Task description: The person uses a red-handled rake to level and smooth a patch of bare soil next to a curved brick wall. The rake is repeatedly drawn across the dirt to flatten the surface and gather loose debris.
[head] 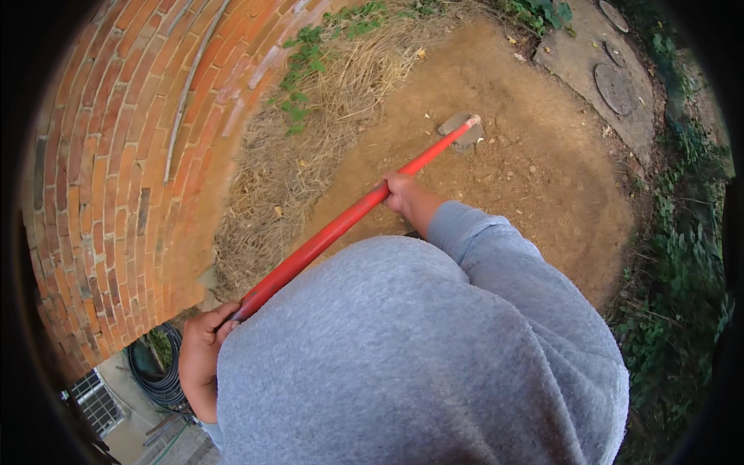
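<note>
A long red handle [325,238] runs slantwise across my front, from low on the left to the upper right. Near its lower end my left hand [203,349] is closed around it. Farther up, at about its middle, my right hand [401,193] grips it. The far end lies over a grey, flat piece [450,125] on the bare soil; whether this is a tool's blade or a stone, I cannot tell. My grey sweatshirt fills the lower middle.
A brick wall [116,174] rises on the left, with dry straw [279,192] along its foot. Bottom left are a coil of black hose [165,381] and a metal grid [99,401]. A concrete slab with round lids [612,88] lies upper right, beside green plants [680,290].
</note>
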